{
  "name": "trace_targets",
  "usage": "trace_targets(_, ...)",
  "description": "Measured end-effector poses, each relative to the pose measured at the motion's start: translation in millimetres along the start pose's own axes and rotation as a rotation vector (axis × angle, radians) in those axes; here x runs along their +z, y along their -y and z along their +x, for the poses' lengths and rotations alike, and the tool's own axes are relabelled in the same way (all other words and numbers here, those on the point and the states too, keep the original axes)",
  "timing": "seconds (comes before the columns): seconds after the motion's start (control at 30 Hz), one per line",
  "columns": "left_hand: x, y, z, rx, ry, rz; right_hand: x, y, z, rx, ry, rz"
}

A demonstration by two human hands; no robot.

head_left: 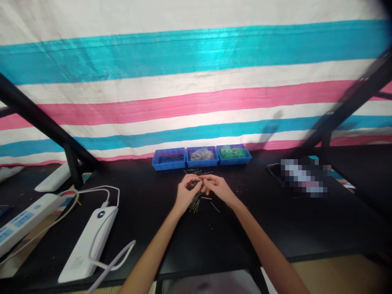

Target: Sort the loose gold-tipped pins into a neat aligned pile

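Note:
Over a scattered pile of thin metal rods (196, 204), my left hand (187, 190) and my right hand (218, 188) meet with fingertips together. Both are closed in a pinch; whatever lies between the fingertips is too small to make out. Several rods stick out behind and in front of the hands, and one loose rod (215, 207) lies a little to the right. Just behind stand three blue trays in a row: the left tray (170, 165) has a few rods, the middle one clear plastic bits (202, 154), the right one green pieces (232, 152).
A white power bank (81, 253) with a cable lies on the black table (147, 228) at left, beside a power strip (21, 220). A phone (274, 171) lies at right, partly blurred out. Black frame bars slant up at both sides before a striped sheet (183, 106).

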State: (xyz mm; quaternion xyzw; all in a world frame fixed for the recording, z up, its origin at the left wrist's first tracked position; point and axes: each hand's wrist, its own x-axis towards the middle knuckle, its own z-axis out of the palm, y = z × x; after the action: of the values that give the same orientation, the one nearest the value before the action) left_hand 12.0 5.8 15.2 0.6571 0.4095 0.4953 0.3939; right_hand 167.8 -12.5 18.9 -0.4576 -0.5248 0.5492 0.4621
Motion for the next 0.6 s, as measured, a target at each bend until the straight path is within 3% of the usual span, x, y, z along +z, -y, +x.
trace_targets(0.17, -4.3, 3.7, 2.7, 0.001, -0.079, 0.002, 1.5, 3.8, -3.5, -0.028, -0.004, -0.066)
trace_targets(0.4, 2.3, 3.7, -2.2, 0.006, -0.014, 0.013, 6.5, 3.3, -7.5, -0.003, 0.079, -0.069)
trace_targets(0.6, -0.1, 5.7, 0.2, 0.007, -0.041, 0.008, 4.7, 2.4, -5.5, -0.041, 0.008, -0.082)
